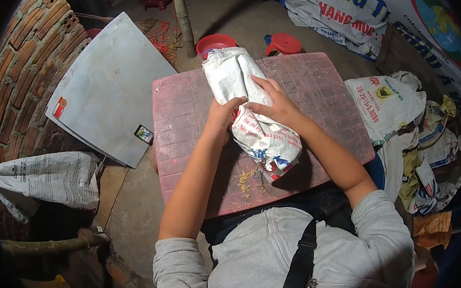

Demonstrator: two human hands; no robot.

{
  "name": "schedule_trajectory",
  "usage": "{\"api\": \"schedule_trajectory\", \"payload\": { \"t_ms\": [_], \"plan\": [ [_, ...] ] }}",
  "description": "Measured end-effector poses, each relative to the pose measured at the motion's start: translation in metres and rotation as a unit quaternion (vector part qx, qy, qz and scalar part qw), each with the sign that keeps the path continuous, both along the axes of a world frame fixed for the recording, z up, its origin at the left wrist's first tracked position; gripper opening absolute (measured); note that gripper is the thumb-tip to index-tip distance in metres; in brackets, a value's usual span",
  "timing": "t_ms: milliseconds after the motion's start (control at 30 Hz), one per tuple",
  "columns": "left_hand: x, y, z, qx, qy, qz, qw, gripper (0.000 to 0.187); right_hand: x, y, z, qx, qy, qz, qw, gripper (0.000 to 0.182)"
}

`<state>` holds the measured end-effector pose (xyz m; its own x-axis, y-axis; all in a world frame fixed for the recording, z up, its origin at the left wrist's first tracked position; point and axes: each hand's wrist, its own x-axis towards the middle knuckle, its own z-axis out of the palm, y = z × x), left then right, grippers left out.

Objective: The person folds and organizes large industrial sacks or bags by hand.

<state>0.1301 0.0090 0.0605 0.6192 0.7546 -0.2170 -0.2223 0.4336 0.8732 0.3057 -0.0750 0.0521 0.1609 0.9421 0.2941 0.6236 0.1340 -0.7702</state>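
Note:
A white woven sack (267, 138), folded into a long bundle with red and blue print on its near end, lies lengthwise over a pink table (186, 126). My left hand (223, 117) grips the bundle's left side near its middle, fingers wrapped and partly hidden beneath it. On the right side, my right hand (273, 104) holds the same bundle, with its thumb pressed on the middle and its fingers along the upper part. Both thumbs nearly meet on the sack. Small yellowish scraps (244, 183) are scattered on the table near its front edge.
Beyond the table are a red basin (215, 43) and a red lidded container (286, 43). A white board (110, 88) leans at the left by a brick wall (24, 63). Several sacks (387, 102) are piled at the right. A wooden pole (183, 20) stands behind.

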Motion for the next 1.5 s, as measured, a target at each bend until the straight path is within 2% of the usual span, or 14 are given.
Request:
{"api": "schedule_trajectory", "payload": {
  "t_ms": [67,167,233,267,400,500,933,1033,1100,1133,1200,1367,1433,1500],
  "plan": [
    [0.003,0.002,-0.007,0.004,-0.017,0.004,1.0,0.04,0.002,0.001,-0.001,0.041,0.007,-0.012,0.999,0.07],
    [0.004,0.003,-0.008,0.003,-0.029,0.011,1.0,0.041,0.012,0.006,0.005,0.214,-0.222,-0.216,0.926,0.031],
    [0.003,0.001,-0.006,-0.004,-0.023,0.014,1.0,0.041,0.023,0.006,0.001,0.155,-0.125,-0.233,0.952,0.028],
    [0.002,0.001,-0.004,-0.005,-0.015,0.015,1.0,0.042,0.03,0.007,-0.003,0.096,-0.024,-0.247,0.964,0.028],
    [0.002,0.001,-0.003,-0.004,-0.017,0.017,1.0,0.043,0.052,0.017,-0.03,0.071,0.072,-0.24,0.965,0.033],
    [0.002,0.002,-0.002,-0.001,-0.017,0.013,1.0,0.042,0.064,0.025,-0.043,0.152,0.023,-0.222,0.963,0.042],
    [0.003,0.008,-0.002,-0.029,-0.134,0.053,0.989,0.043,0.062,0.022,-0.035,0.109,0.036,-0.112,0.987,0.05],
    [-0.002,0.013,0.001,-0.029,-0.146,0.044,0.988,0.041,0.058,0.026,-0.037,0.107,0.16,-0.002,0.981,0.046],
    [-0.003,0.012,0.003,-0.037,-0.129,0.016,0.991,0.04,0.03,0.019,-0.003,0.019,0.491,0.021,0.871,0.044],
    [-0.003,0.009,0.004,-0.045,-0.113,-0.013,0.993,0.039,0.027,0.014,0.004,0.02,0.491,0.02,0.871,0.044],
    [0.002,0.003,0.002,-0.049,-0.087,-0.037,0.994,0.04,0.022,0.003,0.017,-0.097,0.665,0.171,0.721,0.06],
    [0.003,0.0,0.003,-0.077,-0.124,-0.056,0.988,0.038,0.031,0.004,0.011,-0.155,0.674,0.127,0.711,0.052],
    [0.002,0.0,0.002,-0.06,-0.09,-0.043,0.993,0.038,0.033,0.005,0.009,-0.137,0.595,0.075,0.789,0.045],
    [0.001,0.002,0.001,-0.044,-0.057,-0.031,0.997,0.038,0.033,0.006,0.007,-0.13,0.57,0.048,0.81,0.043]
  ]
}}
